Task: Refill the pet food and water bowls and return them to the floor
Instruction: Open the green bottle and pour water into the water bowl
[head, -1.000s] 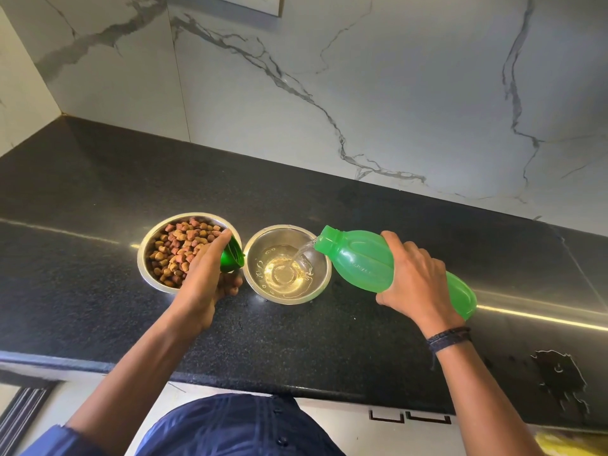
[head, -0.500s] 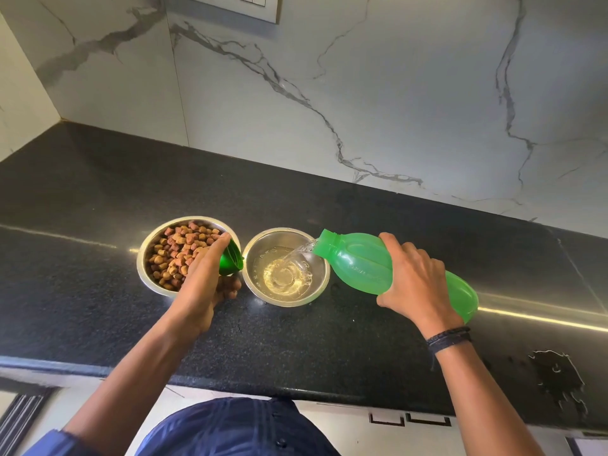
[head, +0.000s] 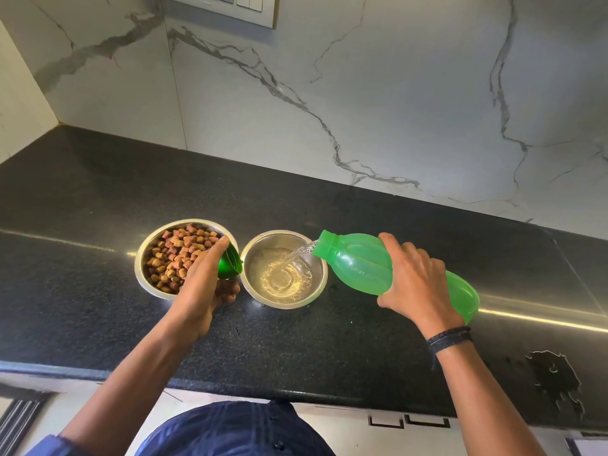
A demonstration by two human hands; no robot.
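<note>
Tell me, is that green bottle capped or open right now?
Open. The green bottle is tipped by the right hand, water streaming from its mouth into the steel bowl; the left hand holds the green cap.

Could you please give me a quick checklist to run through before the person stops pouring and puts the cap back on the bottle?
1. Stream from green bottle lands inside water bowl: ok.
2. Water level below the rim, no overflow: ok.
3. Right hand grips the bottle firmly: ok.
4. Green cap ready in left hand: ok.
5. Food bowl filled with kibble: ok.
6. Countertop dry around the bowls: cannot tell; a wet-looking patch lies at far right.
</note>
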